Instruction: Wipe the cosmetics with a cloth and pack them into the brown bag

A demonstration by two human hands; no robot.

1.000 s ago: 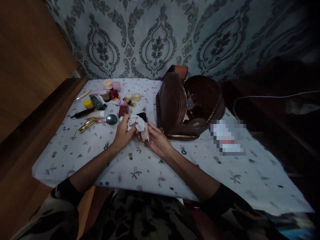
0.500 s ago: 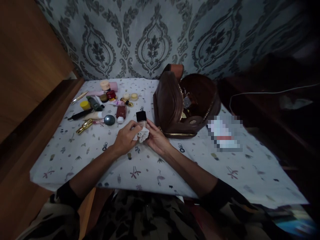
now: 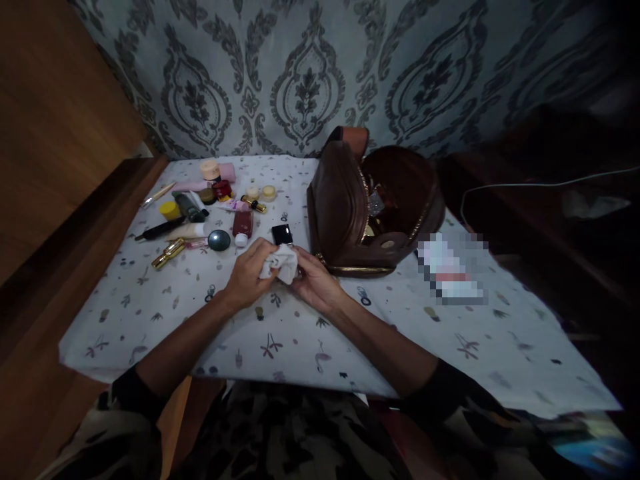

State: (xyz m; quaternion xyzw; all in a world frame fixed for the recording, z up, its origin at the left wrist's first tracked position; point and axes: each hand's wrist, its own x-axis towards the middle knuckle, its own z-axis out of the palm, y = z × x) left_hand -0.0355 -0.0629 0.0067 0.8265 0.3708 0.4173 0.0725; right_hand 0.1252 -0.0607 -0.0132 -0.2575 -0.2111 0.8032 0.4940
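A crumpled white tissue (image 3: 279, 263) is pinched in my left hand (image 3: 249, 272), pressed against a small foundation bottle. The bottle's square black cap (image 3: 283, 235) sticks out above the tissue, while its body is mostly covered. From the other side, my right hand (image 3: 317, 280) grips the bottle, its fingers partly behind the tissue. Just beyond my right hand stands an open brown leather bag (image 3: 335, 200) with several items inside. Near my left hand lie a dark red bottle with a white cap (image 3: 243, 224) and a shiny oval compact (image 3: 219, 240).
Cosmetics spread over the table's left side: gold lipstick tubes (image 3: 169, 253), a yellow-capped container (image 3: 169, 211), a dark green tube (image 3: 190, 203), small jars (image 3: 269, 193). A blurred-out packet (image 3: 447, 267) lies right of the bag. A wooden panel (image 3: 60, 133) borders the left; patterned wall (image 3: 307, 93) behind.
The tissue has shifted up and left over the bottle, hiding the beige part below the cap. My left fingers have moved slightly. The bag and cosmetics stay put.
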